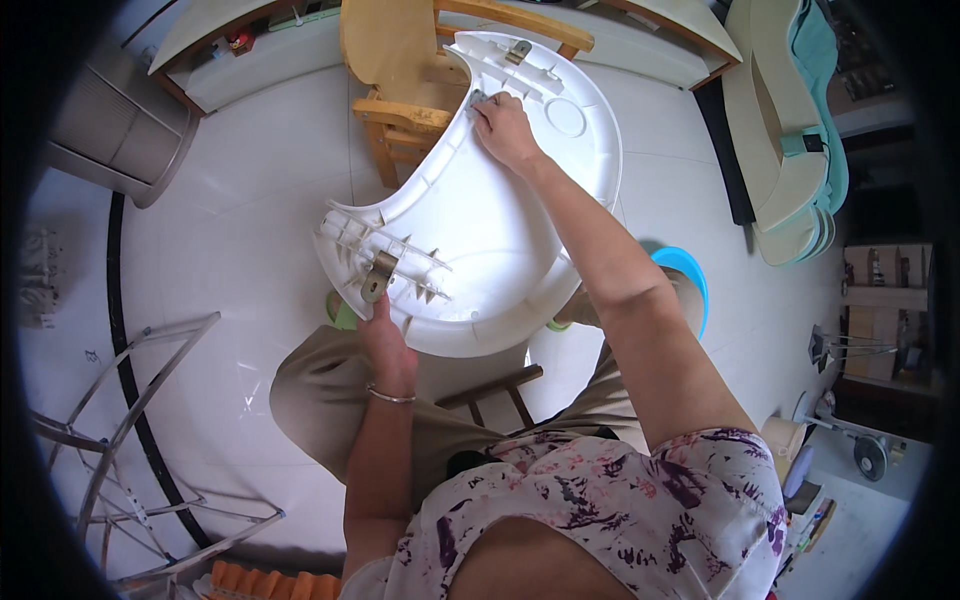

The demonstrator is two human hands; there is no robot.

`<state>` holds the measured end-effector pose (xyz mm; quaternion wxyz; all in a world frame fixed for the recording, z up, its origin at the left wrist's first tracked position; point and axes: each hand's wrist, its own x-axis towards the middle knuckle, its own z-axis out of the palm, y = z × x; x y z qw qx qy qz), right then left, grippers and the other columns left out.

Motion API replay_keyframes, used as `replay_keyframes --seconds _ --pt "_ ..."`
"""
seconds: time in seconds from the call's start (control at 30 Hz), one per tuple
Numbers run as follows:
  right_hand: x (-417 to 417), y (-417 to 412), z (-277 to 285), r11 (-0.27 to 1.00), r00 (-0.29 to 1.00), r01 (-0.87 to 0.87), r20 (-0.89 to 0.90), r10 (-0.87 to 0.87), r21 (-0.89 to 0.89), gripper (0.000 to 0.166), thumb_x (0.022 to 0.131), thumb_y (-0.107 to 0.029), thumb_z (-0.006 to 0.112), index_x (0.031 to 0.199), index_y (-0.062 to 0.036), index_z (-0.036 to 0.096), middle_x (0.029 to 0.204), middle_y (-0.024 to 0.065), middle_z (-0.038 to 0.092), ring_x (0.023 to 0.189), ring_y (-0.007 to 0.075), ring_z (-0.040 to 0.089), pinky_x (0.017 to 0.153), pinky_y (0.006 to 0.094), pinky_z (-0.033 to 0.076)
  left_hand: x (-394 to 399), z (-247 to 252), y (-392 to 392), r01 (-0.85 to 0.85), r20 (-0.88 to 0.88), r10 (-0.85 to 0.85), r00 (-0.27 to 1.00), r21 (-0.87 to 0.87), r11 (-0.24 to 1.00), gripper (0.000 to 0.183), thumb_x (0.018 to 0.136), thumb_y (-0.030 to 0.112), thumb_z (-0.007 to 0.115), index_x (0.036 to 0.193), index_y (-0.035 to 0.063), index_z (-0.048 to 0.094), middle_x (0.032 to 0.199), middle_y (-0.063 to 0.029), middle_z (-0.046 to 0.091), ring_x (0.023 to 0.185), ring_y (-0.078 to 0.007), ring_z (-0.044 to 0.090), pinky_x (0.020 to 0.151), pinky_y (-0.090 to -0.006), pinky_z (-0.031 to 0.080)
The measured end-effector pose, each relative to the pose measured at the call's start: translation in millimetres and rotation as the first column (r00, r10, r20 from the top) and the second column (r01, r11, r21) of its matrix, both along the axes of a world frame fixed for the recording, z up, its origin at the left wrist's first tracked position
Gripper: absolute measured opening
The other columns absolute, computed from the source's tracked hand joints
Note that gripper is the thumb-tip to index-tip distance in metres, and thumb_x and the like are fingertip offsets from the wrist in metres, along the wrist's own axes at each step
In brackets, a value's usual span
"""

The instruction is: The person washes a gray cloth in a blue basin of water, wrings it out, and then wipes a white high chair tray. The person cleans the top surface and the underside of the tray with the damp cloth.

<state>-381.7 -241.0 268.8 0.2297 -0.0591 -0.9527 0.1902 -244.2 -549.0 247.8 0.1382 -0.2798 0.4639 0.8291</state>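
A white plastic high-chair tray (pixel 495 217) lies underside up before me, its ribs and two metal brackets showing. My left hand (pixel 386 345) grips the tray's near left edge beside the lower metal bracket (pixel 380 276). With my right hand (pixel 506 131) I press a small greyish cloth (pixel 477 99) against the inner curved rim, near the far end. The other metal bracket (pixel 518 52) sits beyond that hand. Behind the tray's far left side stands a wooden high chair (pixel 405 116).
A blue plastic basin (pixel 686 274) is on the floor by my right leg. A metal frame rack (pixel 112 450) stands at left, a grey cylindrical appliance (pixel 124 120) at upper left. A cream sofa with green covers (pixel 787 150) is at right, a low cabinet (pixel 262 67) behind the chair.
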Motion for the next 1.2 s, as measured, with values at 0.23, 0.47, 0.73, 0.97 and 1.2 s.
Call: replay_keyframes --seconds 0.23,0.47,0.73,0.97,1.2 --pt "80.9 -33.1 18.2 0.976 0.969 -0.202 -0.127 0.211 0.081 0.026 0.076 -0.008 0.063 0.100 -0.0016 0.064 0.101 0.0187 0.058 0.094 0.0354 0.054 0.082 0.0455 0.046 1.3 3.1 -3.6 0.013 0.026 -0.015 1.000 0.084 0.996 0.039 0.094 0.011 0.054 0.129 -0.0025 0.043 0.125 -0.0105 0.052 0.109 -0.0222 0.054 0.092 -0.0368 0.045" --pt "63.3 1.6 9.1 0.989 0.984 0.128 -0.133 -0.118 0.070 0.032 0.080 -0.013 0.059 0.108 0.0020 0.062 0.123 0.0238 0.054 0.111 0.0384 0.053 0.097 0.0421 0.043 2.3 17.4 1.8 0.029 -0.047 -0.025 0.999 0.105 0.994 0.038 0.094 0.012 0.054 0.127 -0.0036 0.045 0.122 -0.0108 0.055 0.107 -0.0213 0.055 0.092 -0.0354 0.045" --pt "117.9 -106.8 20.8 0.892 0.898 -0.440 -0.067 0.435 -0.099 0.027 0.077 -0.001 0.062 0.104 0.0008 0.065 0.118 0.0161 0.060 0.112 0.0339 0.055 0.097 0.0387 0.045 -0.9 -7.5 -0.9 0.007 -0.060 -0.001 0.998 0.106 0.994 0.036 0.094 0.013 0.055 0.127 -0.0022 0.047 0.121 -0.0077 0.056 0.107 -0.0180 0.053 0.092 -0.0316 0.042" --pt "108.4 -86.7 23.4 0.960 0.976 -0.216 -0.069 0.206 -0.181 0.024 0.079 0.000 0.062 0.103 0.0003 0.065 0.114 0.0154 0.061 0.108 0.0318 0.057 0.094 0.0383 0.047 0.9 9.5 -0.9 0.050 -0.035 -0.046 0.998 0.135 0.990 0.036 0.094 0.014 0.056 0.127 0.0008 0.047 0.119 -0.0070 0.056 0.105 -0.0173 0.053 0.089 -0.0316 0.043" --pt "112.4 -128.2 25.6 0.873 0.952 -0.248 0.060 0.299 -0.420 0.022 0.084 -0.007 0.062 0.104 -0.0006 0.065 0.112 0.0140 0.062 0.101 0.0306 0.058 0.088 0.0339 0.047 -0.4 3.3 2.8 0.010 -0.105 0.005 0.994 0.148 0.989 0.035 0.094 0.012 0.055 0.126 0.0011 0.047 0.118 -0.0079 0.057 0.103 -0.0178 0.055 0.088 -0.0316 0.045"
